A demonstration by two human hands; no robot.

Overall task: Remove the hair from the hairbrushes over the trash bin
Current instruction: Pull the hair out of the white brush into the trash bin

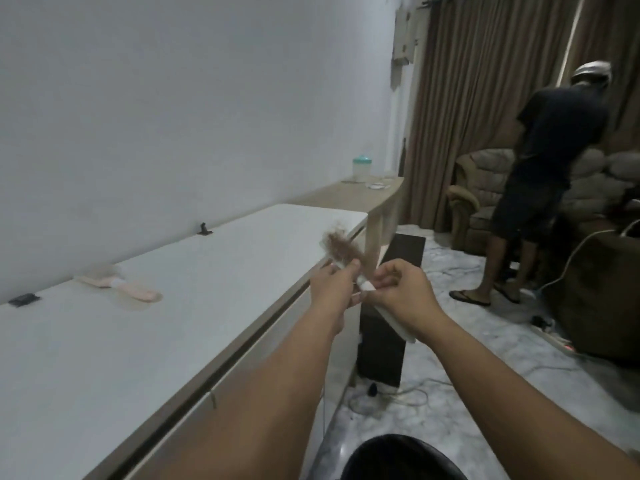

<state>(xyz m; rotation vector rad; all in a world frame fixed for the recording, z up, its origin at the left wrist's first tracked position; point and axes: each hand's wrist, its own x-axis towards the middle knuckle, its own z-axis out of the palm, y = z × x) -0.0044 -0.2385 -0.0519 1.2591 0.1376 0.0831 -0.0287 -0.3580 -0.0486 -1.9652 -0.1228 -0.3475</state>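
I hold a white hairbrush (367, 287) between both hands, above the floor and beside the white counter (173, 306). My right hand (401, 292) grips its handle, which runs down and right under my wrist. My left hand (332, 289) pinches the brush head, where a blurred clump of brown hair (337, 244) sticks up above my fingers. The rim of a black trash bin (398, 459) shows at the bottom edge, well below and nearer than my hands. A second, pink hairbrush (117, 287) lies on the counter to the left.
A tall black box (391, 306) stands on the floor behind my hands, with cables around its base. A person (547, 174) stands at the right by a sofa. A teal-lidded cup (362, 168) is on the far shelf. Small black items lie on the counter.
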